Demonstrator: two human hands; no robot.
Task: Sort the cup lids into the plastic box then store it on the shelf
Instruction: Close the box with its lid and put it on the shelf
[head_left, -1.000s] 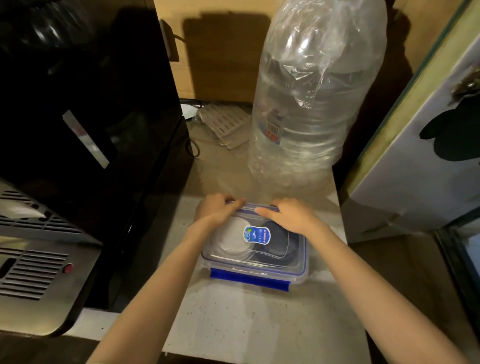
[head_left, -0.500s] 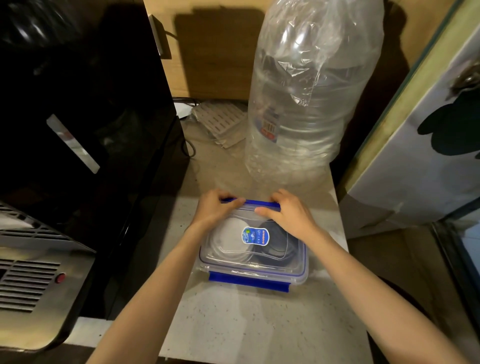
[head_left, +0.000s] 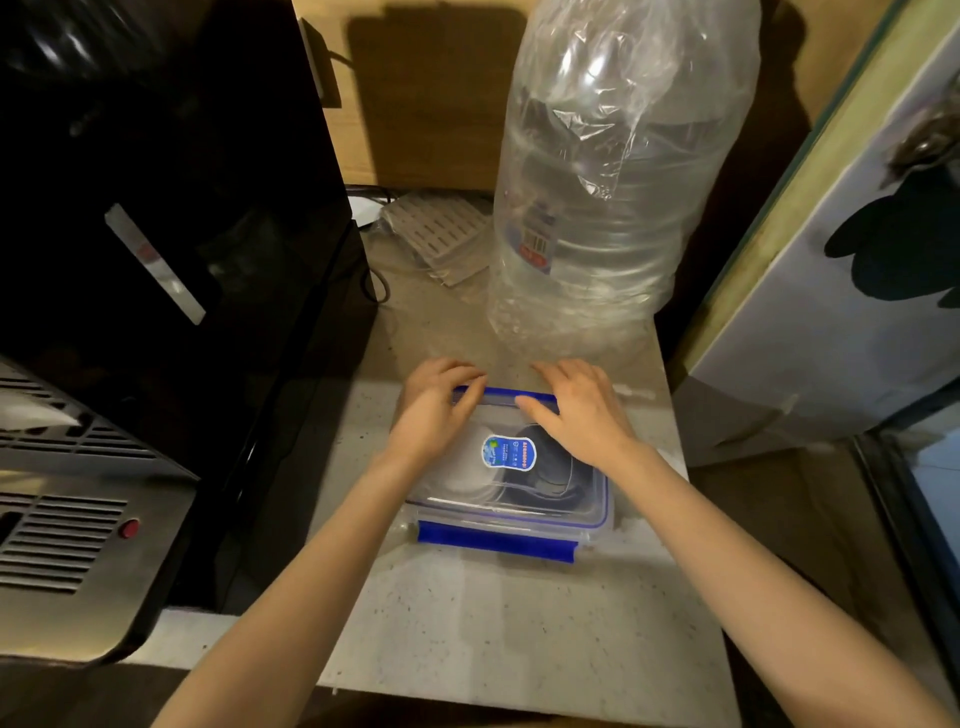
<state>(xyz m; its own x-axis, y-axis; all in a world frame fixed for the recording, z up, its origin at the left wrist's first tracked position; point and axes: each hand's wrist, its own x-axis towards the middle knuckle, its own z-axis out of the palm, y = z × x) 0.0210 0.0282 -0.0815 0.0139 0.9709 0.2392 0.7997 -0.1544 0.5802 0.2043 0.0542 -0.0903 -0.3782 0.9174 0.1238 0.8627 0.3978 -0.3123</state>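
Left hand (head_left: 434, 415) and right hand (head_left: 579, 415) press the plastic box (head_left: 506, 499) far clasp (head_left: 506, 397)

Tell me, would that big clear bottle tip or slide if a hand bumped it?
The bottle stands tall, so it might tip. It looks mostly empty and thin-walled, so probably light and easy to shove. The loose plastic wrap over it could make it slippery to hold. It stands just behind the box, near both hands.
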